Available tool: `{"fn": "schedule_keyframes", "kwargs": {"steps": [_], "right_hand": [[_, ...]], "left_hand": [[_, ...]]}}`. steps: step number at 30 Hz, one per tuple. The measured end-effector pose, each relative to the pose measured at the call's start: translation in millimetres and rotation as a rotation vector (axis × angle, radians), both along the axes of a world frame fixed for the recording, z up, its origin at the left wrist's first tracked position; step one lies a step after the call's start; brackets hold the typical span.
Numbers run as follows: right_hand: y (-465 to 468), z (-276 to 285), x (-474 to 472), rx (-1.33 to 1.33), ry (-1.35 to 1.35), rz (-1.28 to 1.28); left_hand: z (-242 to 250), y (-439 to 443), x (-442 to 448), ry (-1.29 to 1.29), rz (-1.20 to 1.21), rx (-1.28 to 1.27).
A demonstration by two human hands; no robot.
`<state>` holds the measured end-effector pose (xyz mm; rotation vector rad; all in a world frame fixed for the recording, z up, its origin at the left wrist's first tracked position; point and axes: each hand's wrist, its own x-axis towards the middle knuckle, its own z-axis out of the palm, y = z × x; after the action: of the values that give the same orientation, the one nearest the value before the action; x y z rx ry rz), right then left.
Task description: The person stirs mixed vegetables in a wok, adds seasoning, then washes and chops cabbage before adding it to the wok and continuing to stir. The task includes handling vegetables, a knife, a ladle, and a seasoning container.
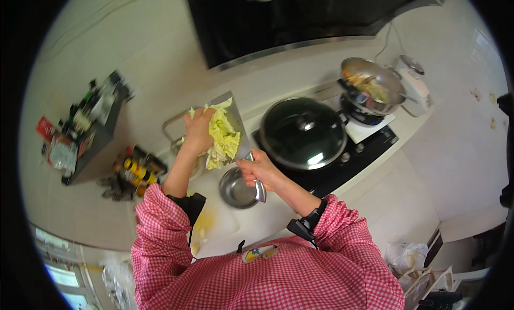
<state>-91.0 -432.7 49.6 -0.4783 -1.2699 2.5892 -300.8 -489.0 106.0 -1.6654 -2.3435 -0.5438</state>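
Note:
Loose Chinese cabbage leaves (223, 139), yellow-green and cut, rest against the wide steel blade of a cleaver (237, 119) above the counter. My left hand (198, 131) presses the leaves to the blade from the left, fingers spread over them. My right hand (261, 169) grips the cleaver's metal handle (260, 193). Under my right hand a round steel bowl (235, 189) stands on the white counter (257, 221); its inside looks bare where it shows. The hand and handle hide part of its rim.
Right of my hands, a large wok with a glass lid (297, 129) sits on the black cooktop (333, 181). Farther right, a steel pan (385, 79) tilts, with cooked vegetables inside. A dark range hood (289, 29) hangs above. Sauce bottles (138, 169) and a loaded wall shelf (96, 137) are at left.

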Motion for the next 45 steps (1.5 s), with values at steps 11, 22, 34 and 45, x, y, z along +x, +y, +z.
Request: {"fn": "schedule_keyframes", "kwargs": {"steps": [11,22,34,45], "right_hand": [[359,65,250,0.322,-0.058,-0.598],[500,22,333,0.898,-0.551,-0.898],[401,38,278,0.571,-0.244,-0.663],[97,-11,73,0.452,-0.171,0.351]], "left_hand": [[66,451,257,-0.142,-0.452,0.223],[-36,539,301,-0.363,-0.557,-0.292],[-36,337,286,-0.674,-0.512,0.565],[-238,-138,148,-0.599,0.867,0.554]]}}
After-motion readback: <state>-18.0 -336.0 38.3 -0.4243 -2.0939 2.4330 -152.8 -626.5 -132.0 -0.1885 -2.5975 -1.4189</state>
